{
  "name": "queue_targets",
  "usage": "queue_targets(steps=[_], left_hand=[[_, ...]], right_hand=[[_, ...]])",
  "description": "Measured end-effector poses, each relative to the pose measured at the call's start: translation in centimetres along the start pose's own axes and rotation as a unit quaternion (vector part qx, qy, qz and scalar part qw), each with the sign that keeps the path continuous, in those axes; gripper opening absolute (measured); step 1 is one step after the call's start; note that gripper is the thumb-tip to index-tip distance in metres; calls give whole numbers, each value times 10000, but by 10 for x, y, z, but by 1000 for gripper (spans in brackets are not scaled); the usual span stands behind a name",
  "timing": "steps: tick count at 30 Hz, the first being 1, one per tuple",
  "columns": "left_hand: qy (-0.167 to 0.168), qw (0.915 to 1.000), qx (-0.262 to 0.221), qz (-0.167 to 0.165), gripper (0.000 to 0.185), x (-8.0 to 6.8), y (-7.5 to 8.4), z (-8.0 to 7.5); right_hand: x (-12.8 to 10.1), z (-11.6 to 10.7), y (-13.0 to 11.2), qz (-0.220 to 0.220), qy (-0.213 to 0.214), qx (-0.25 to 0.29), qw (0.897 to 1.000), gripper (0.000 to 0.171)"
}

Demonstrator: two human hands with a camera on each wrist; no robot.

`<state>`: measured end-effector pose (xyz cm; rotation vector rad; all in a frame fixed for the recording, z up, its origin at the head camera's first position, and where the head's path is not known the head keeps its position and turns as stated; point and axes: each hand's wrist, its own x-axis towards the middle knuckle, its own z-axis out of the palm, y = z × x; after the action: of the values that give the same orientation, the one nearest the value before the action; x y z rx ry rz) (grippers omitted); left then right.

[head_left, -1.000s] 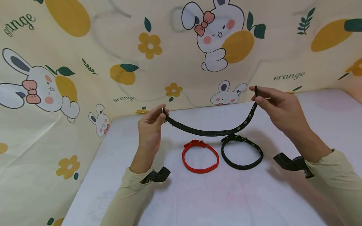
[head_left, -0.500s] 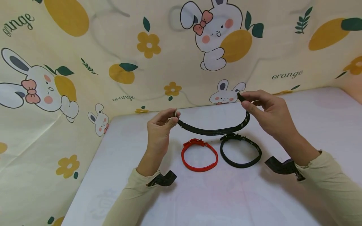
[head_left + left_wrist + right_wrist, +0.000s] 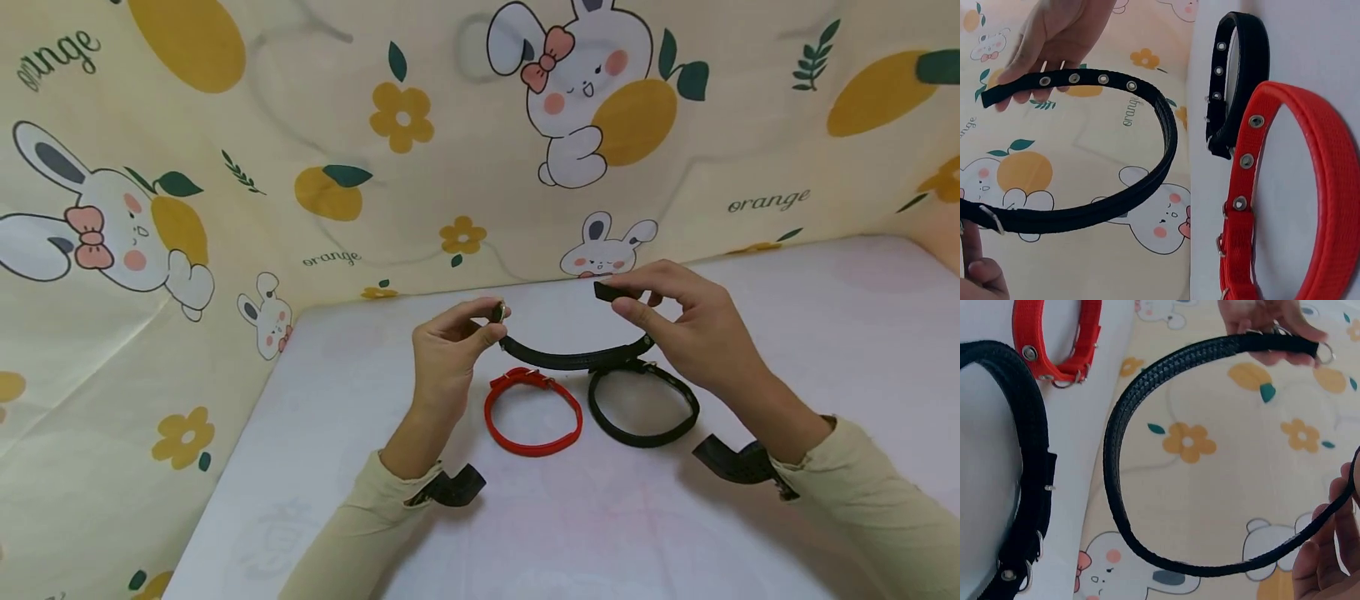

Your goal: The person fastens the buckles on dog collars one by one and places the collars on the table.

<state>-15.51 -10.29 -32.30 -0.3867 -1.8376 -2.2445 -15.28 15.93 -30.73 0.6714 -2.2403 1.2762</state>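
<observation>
Between my two hands an unfastened black pet collar hangs in a downward curve above the table. My left hand pinches its buckle end, where a metal ring shows in the right wrist view. My right hand pinches the pointed strap end, which sticks out past thumb and fingers. Metal eyelets run along that end in the left wrist view. Below lie two buckled collars in loops, a red collar on the left and another black collar on the right.
The collars lie on a white table. A patterned cloth backdrop with rabbits and oranges rises behind and to the left. Black camera mounts sit at both wrists.
My hands have come closer together, the right moving left and down, the left moving right. The held collar bends more, and its strap end now points toward my left hand.
</observation>
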Motion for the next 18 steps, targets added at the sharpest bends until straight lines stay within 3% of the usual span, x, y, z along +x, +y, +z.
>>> queue_targets(steps=[3,8,12,18], left_hand=[[-13,10000,73,21,61,-2,2,3],[-78,9999,21,91,53,-6,2,6],[-238,9994,38,261,60,-7,0,8],[-590,9943,590,670,55,-9,-1,11]], right_hand=[[-2,3,-3,-56,-73,-30,10000,31],[-5,9,-6,-113,-115,-131,9998,34],[-6,11,-9,-140,-123,-180,9997,34],[-7,14,-13,-304,-256,-261,9989,34]])
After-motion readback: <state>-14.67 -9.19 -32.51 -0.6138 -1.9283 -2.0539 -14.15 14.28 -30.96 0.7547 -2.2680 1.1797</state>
